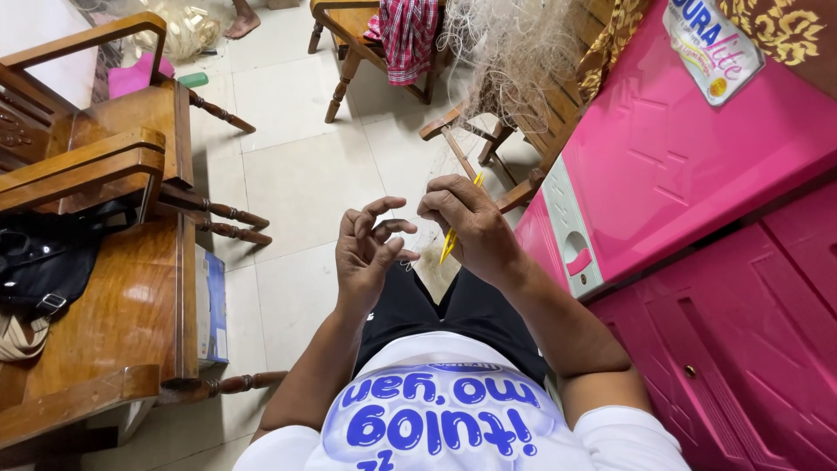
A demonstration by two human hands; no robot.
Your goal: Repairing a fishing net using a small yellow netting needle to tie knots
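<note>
My right hand [466,222] is closed around a thin yellow netting needle [450,240] that sticks out above and below the fist. My left hand [370,249] is beside it with fingers curled and spread, pinching fine pale net strands [427,249] between the two hands. The pale fishing net [506,52] runs up and away from my hands and hangs in a bundle over a wooden chair [484,131] ahead. I am seated, with black shorts [436,305] and a white printed shirt below the hands.
A wooden armchair [122,262] with a black bag [44,262] stands at the left, a blue box [212,305] by its legs. A pink plastic cabinet [689,166] fills the right, a packet [711,39] on top. A plaid cloth [408,30] hangs on a far chair; another person's foot [241,19] shows.
</note>
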